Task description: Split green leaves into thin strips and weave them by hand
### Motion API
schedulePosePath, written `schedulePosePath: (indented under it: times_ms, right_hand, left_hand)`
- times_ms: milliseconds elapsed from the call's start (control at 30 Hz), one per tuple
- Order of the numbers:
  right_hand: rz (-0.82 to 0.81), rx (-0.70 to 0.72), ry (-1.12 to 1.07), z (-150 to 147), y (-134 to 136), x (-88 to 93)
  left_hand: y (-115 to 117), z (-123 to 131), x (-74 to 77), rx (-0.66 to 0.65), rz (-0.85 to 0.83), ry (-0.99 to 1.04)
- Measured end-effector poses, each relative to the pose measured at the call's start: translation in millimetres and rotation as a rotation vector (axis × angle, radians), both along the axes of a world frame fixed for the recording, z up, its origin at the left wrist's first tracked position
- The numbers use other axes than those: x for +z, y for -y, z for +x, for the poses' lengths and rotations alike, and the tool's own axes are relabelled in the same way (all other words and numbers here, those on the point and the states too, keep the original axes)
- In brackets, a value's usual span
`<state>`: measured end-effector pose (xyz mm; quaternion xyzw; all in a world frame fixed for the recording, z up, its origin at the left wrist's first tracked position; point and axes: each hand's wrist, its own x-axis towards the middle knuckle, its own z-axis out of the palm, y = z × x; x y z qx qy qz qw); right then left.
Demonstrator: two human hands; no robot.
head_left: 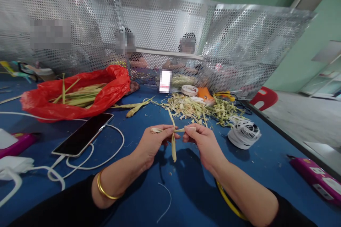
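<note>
Over the middle of the blue table, my left hand (154,142) pinches crossed, pale yellow-green leaf strips (173,147) at their crossing point. One strip end hangs down, another points up and away, and one sticks out to the left past the thumb. With thumb and fingertips closed, my right hand (205,143) grips the strip end that reaches out to the right. Whether the strips are knotted or only folded at the crossing, I cannot tell. Beyond the hands lies a heap of leaf scraps (183,107). To its left are a few loose leaves (137,108).
A red plastic bag (34,97) holds long leaves at the left. Nearer lie a phone (84,135) and white cables. A white strip roll (244,138), a tape roll (189,90) and a purple box (313,175) sit rightward. People sit behind a perforated partition (160,14).
</note>
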<state>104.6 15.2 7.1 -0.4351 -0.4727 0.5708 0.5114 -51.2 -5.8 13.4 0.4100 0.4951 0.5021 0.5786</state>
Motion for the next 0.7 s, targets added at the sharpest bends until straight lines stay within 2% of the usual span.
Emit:
schedulePosePath:
  times_ms: [167, 300, 400, 500, 600, 700]
  right_hand:
    - [-0.062, -0.032, -0.085, 0.1, -1.7, 1.8]
    - [-0.129, 0.049, -0.101, -0.1, 0.5, 2.1]
    - [-0.094, 0.035, -0.089, -0.6, 0.7, 1.0]
    - [-0.043, -0.062, -0.057, -0.6, -1.0, 2.1]
    - [-0.002, -0.092, -0.031, -0.6, -1.6, 4.8]
    - [0.001, -0.077, -0.021, -0.9, -0.7, 6.0]
  left_hand:
    - [0.6, 0.1, 2.6, -0.029, 0.016, -0.019]
    - [2.4, 0.3, 6.3, -0.063, 0.011, 0.035]
    - [2.4, 0.3, 7.8, -0.104, -0.031, 0.075]
    - [1.7, -0.8, 8.7, -0.024, -0.036, 0.004]
    - [1.3, -1.9, 8.8, 0.034, -0.027, -0.057]
    - [1.4, -2.1, 7.6, -0.023, -0.073, -0.024]
